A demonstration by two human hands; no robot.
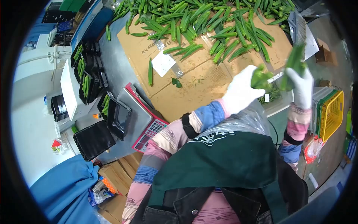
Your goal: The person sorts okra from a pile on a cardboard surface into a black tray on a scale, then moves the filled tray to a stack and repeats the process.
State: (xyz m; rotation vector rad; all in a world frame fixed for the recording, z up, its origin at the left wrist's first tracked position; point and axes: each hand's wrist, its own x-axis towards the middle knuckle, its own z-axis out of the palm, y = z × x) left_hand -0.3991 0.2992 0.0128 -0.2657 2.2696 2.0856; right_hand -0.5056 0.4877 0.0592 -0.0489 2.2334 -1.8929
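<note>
My left hand [244, 89], in a white glove, is closed around green okra pods [260, 77] near the front right part of the cardboard. To its right, my right hand [301, 84], also gloved in white, grips more okra [294, 63], which is blurred. A large pile of okra [209, 18] spreads over the far side of the flat cardboard [194, 86]. One single pod [150, 71] lies apart at the left of the cardboard, near a white paper square [163, 63] and a small leaf [176, 83].
A red scale [151, 130] stands left of the cardboard, with an empty black tray [119, 118] on it. Black trays holding okra [85, 87] stand farther left. A yellow crate [332, 115] is at the right. Cardboard boxes [119, 173] lie below the table at the lower left.
</note>
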